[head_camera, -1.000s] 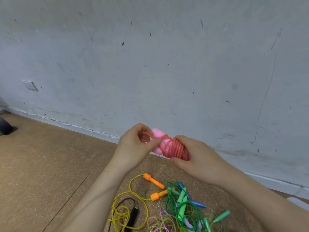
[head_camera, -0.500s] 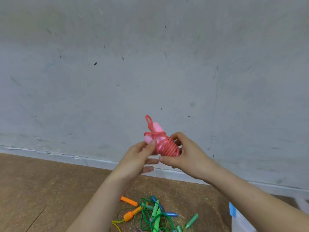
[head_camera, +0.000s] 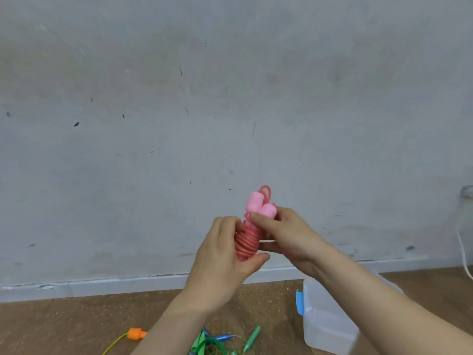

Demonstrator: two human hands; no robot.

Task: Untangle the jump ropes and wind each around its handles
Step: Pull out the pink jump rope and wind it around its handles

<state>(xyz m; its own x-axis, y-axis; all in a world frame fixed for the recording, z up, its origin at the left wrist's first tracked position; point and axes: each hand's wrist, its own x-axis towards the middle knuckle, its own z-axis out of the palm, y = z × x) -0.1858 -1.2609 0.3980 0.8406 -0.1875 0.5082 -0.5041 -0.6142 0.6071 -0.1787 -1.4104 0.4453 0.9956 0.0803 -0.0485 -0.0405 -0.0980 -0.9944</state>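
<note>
The left hand [head_camera: 220,260] grasps the coiled pink plastic jump rope [head_camera: 247,243], the right hand [head_camera: 289,234] pinches its pale pink handles [head_camera: 256,202]; tipped upright from level, the winding looks nearly done.

The rope [head_camera: 247,242] stands upright before the wall [head_camera: 153,124], left hand [head_camera: 220,257] round its coils, right hand [head_camera: 286,231] on the handles [head_camera: 258,203] above. On the floor [head_camera: 64,326] below lies a tangle [head_camera: 204,343], a lone handle [head_camera: 137,333] left of it, a tub [head_camera: 327,324] to the right near the wall; possibly a cord [head_camera: 462,242] at far right.

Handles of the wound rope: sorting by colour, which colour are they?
Light pink handles, rope darker pink; head view.
</note>
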